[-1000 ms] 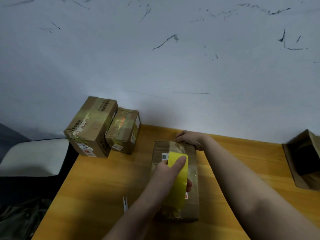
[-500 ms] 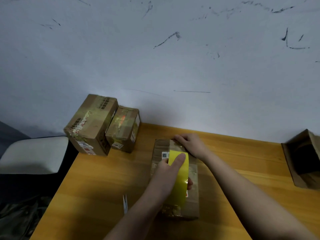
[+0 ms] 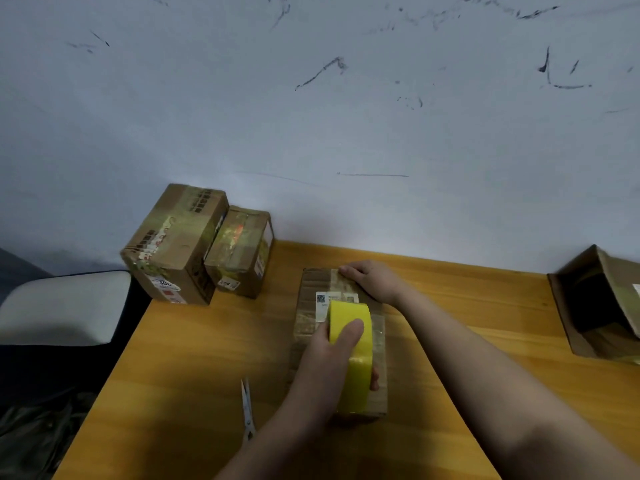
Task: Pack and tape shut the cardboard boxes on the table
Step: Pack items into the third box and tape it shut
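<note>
On the wooden table [image 3: 194, 358], the left hand [image 3: 329, 362] grips a yellow tape roll [image 3: 353, 344] over a flat cardboard box [image 3: 341, 341], thumb curled across the roll, while the right hand [image 3: 372, 280] presses its far end with loosely bent fingers. Scissors [image 3: 247, 408] lie just left of the box. Two taped boxes [image 3: 197, 244] stand against the wall at the far left, and an open box [image 3: 599, 303] sits at the right edge.

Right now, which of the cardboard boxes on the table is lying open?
The box at the right edge: it is tipped with its dark inside showing. The two boxes against the wall and the flat one under both hands are closed.
</note>
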The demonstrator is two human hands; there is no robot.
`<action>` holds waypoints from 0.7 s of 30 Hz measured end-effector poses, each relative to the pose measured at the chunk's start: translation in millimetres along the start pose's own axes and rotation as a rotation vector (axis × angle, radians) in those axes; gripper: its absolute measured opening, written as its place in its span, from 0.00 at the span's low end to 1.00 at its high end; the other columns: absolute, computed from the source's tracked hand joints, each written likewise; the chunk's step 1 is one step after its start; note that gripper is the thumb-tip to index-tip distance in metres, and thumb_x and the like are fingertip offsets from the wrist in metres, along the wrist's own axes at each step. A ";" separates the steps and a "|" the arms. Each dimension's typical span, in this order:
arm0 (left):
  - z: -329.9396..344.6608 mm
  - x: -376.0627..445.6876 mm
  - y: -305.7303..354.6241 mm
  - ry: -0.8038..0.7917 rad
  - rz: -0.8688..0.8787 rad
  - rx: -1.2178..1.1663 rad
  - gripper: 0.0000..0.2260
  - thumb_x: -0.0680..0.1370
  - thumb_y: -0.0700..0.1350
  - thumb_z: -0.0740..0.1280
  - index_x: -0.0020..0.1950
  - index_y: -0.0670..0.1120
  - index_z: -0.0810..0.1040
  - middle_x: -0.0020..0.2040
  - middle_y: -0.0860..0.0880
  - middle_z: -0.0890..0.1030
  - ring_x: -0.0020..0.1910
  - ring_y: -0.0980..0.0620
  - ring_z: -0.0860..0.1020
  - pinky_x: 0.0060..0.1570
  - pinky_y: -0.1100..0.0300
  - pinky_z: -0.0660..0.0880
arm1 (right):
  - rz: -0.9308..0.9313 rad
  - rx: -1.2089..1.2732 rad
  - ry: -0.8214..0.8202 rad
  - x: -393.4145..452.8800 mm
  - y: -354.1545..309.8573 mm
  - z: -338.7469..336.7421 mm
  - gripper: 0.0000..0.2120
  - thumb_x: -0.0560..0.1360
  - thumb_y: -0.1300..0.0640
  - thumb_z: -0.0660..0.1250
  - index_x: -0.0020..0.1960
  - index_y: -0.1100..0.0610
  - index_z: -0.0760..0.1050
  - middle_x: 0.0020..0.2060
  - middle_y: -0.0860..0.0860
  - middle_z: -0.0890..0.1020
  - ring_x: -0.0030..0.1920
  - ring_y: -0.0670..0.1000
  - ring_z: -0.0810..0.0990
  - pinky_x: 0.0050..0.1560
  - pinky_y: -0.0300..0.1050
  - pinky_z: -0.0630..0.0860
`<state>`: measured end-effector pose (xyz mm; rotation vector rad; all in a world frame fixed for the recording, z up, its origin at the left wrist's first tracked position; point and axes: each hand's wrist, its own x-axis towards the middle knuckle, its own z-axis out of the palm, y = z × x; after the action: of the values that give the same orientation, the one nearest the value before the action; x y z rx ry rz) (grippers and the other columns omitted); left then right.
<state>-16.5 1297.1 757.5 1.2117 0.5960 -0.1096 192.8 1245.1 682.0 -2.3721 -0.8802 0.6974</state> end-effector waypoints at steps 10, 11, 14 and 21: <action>-9.0 -21.2 -0.1 -0.077 -0.189 -0.083 0.17 0.80 0.48 0.60 0.62 0.38 0.71 0.42 0.36 0.84 0.42 0.41 0.84 0.38 0.55 0.79 | -0.008 -0.159 0.155 -4.9 -0.1 12.2 0.18 0.82 0.45 0.55 0.59 0.52 0.79 0.56 0.54 0.82 0.57 0.58 0.78 0.52 0.50 0.74; -6.8 -22.9 -1.1 -0.057 -0.164 -0.063 0.16 0.79 0.48 0.61 0.61 0.38 0.72 0.42 0.37 0.84 0.41 0.41 0.84 0.39 0.55 0.79 | -0.084 -0.244 0.269 -7.5 2.0 15.9 0.17 0.82 0.46 0.56 0.61 0.52 0.78 0.57 0.54 0.81 0.57 0.58 0.78 0.53 0.51 0.75; -2.4 -25.8 -1.7 -0.012 -0.130 -0.072 0.14 0.80 0.46 0.62 0.57 0.36 0.73 0.36 0.38 0.84 0.33 0.43 0.83 0.37 0.55 0.80 | -0.432 -0.440 0.426 -18.9 8.6 24.2 0.19 0.79 0.54 0.55 0.65 0.57 0.75 0.61 0.54 0.79 0.61 0.58 0.78 0.59 0.51 0.74; -5.4 -31.0 5.1 0.015 -0.114 -0.095 0.12 0.81 0.47 0.61 0.56 0.38 0.73 0.32 0.42 0.83 0.28 0.48 0.81 0.29 0.61 0.77 | -0.594 -0.530 0.054 -68.9 25.0 25.8 0.36 0.78 0.51 0.63 0.79 0.57 0.49 0.78 0.51 0.50 0.78 0.46 0.45 0.77 0.42 0.44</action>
<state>-42.6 1296.7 775.8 1.0878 0.6760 -0.1666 142.5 1187.7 667.1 -2.3275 -1.8131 0.1667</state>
